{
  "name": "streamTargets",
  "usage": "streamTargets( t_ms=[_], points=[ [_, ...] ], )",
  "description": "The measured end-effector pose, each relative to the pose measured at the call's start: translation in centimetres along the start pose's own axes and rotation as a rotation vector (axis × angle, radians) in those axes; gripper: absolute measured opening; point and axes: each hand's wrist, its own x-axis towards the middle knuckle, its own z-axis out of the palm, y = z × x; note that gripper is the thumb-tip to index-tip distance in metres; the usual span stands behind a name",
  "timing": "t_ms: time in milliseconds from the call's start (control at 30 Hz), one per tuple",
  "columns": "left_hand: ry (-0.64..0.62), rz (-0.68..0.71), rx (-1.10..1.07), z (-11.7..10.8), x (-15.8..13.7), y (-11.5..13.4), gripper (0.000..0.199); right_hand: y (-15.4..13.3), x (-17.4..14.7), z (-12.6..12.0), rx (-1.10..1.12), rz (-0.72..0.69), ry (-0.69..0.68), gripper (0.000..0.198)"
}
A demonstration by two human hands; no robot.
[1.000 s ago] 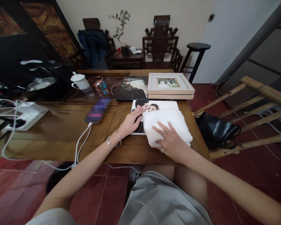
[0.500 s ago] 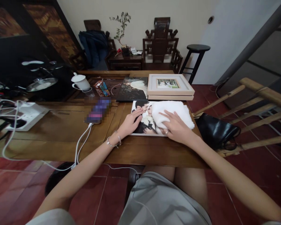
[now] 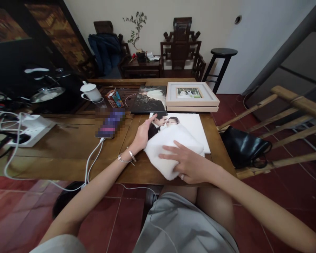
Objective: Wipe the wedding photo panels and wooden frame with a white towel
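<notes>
White folded cloth (image 3: pixel 172 135) is hiding the couple portrait's (image 3: pixel 193 123) lower left part.
Right hand (image 3: pixel 188 163) is resting splayed on it, grip unclear; left hand (image 3: pixel 142 135), straight-fingered, is lying at the portrait's left edge.

— What flanks the dark, carved wooden armchair (image 3: pixel 181 44)?
— A round-topped black stool (image 3: pixel 223 52) to its right; a low, dark wooden side table (image 3: pixel 140 72) to its left.
— And behind the armchair?
— A plain cream wall (image 3: pixel 158 17), softly lit. Nearer than the armchair, red floor tiles (image 3: pixel 292 189) with pale joints.
</notes>
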Motion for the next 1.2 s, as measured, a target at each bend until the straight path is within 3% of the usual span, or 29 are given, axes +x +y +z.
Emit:
streamTargets(
  t_ms=[133,233,333,467,600,833,1000,1200],
  points=[
    [-0.097,0.11,0.15,0.2,-0.1,0.6,0.056,0.4,-3.2,-0.5,0.067,0.157,0.079,0.033],
    [-0.213,0.182,0.229,0.4,-0.1,0.8,0.05,2.4,-4.5,-0.2,0.041,0.321,0.161,0.032],
    [-0.237,0.197,0.268,0.5,-0.1,0.8,0.047,5.4,-4.2,0.1,-0.03,0.478,0.208,0.031],
    [-0.217,0.2,0.273,0.5,-0.1,0.6,0.044,8.3,-1.2,-0.2,-0.054,0.628,0.238,0.036],
    [-0.206,0.211,0.258,0.6,-0.1,0.4,0.043,9.4,3.3,-1.3,0.086,0.629,0.293,0.033],
    [-0.226,0.195,0.251,0.4,0.0,0.8,0.041,9.7,8.8,-2.6,0.208,0.446,0.268,0.028],
    [-0.238,0.192,0.246,0.5,-0.1,0.7,0.042,9.0,7.5,-2.7,0.135,0.524,0.224,0.029],
    [-0.212,0.214,0.242,0.7,-0.1,0.5,0.043,10.4,1.4,-2.3,0.055,0.642,0.239,0.028]
  ],
)
